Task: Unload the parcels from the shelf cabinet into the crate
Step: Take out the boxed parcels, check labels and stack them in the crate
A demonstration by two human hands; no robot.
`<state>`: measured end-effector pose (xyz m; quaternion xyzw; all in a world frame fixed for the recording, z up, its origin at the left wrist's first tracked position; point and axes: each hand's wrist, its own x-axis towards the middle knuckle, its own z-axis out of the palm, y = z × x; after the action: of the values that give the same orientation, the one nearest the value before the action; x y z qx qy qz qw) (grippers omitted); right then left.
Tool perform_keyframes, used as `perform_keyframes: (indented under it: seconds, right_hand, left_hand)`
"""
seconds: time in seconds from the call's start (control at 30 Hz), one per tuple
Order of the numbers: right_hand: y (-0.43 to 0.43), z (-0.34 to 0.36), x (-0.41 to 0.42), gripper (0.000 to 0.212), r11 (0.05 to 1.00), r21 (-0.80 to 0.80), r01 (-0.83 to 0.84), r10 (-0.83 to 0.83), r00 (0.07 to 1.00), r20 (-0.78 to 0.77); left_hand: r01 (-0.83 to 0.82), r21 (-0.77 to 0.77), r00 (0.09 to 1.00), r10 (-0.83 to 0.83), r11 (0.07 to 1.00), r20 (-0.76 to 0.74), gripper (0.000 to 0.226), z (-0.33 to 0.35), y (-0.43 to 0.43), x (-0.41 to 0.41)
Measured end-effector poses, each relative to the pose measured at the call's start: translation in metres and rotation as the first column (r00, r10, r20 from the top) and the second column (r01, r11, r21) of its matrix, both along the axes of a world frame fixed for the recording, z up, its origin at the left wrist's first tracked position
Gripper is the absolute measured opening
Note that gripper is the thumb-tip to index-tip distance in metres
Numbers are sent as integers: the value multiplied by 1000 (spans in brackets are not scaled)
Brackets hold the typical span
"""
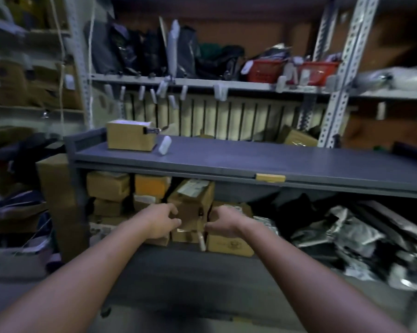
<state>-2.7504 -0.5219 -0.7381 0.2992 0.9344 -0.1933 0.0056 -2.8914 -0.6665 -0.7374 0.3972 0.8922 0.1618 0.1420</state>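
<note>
Two bare forearms reach in from the bottom of the frame to the lower compartment of the dark grey metal shelf cabinet (250,159). In the middle of the frame the left hand (163,221) has its curled fingers and thumb against the left face of a tall brown cardboard parcel with a white label on top (190,203). The right hand (223,221) sits at the parcel's right side with its fingers curled narrowly toward it; blur hides whether they touch it. The parcel stands tilted between the two hands, on lower, flatter boxes at the front of the compartment. To its left, that compartment holds stacked brown cardboard boxes (107,186). To its right lies a heap of silver and black plastic mailer bags (342,234). Higher up, on the cabinet's flat top at centre left, sits a small brown cardboard box (130,138) with a small white object (164,145) just beside it. Farther back, a light grey perforated steel rack (342,68) carries dark plastic bags (140,51) and, at the upper right, two red plastic baskets (262,70) holding packets.
</note>
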Motion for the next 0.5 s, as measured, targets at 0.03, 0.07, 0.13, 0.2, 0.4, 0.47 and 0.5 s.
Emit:
perform_keyframes:
  seconds: [0.03, 0.07, 0.13, 0.2, 0.4, 0.47, 0.5]
  right_hand:
    - [11, -1, 11, 45, 1000, 2, 17, -17, 1000, -1]
    - [22, -2, 21, 47, 999, -8, 37, -37, 999, -2]
    - [42, -7, 38, 52, 997, -24, 79, -79, 997, -8]
    - [63, -16, 51, 53, 992, -35, 123, -124, 992, -15]
    - [111, -45, 69, 37, 979, -57, 194, -194, 981, -6]
    - [125, -55, 68, 31, 978, -66, 198, -198, 980, 11]
    - [131, -62, 67, 27, 979, -68, 192, -192, 981, 14]
  left_hand:
    - [12, 12, 1000, -12, 1000, -2, 47, -1, 13, 10]
    - [28, 28, 1000, -28, 999, -2, 47, -4, 26, 19]
    - [69, 39, 998, -69, 997, 0, 45, -11, 52, 36]
    - [107, 37, 994, -107, 994, -6, 45, -18, 77, 50]
    - [209, 11, 978, -209, 978, 3, 42, -43, 140, 74]
    - [205, -3, 979, -204, 979, 17, 42, -49, 155, 74]
    - [193, -17, 981, -193, 981, 25, 43, -53, 162, 73]
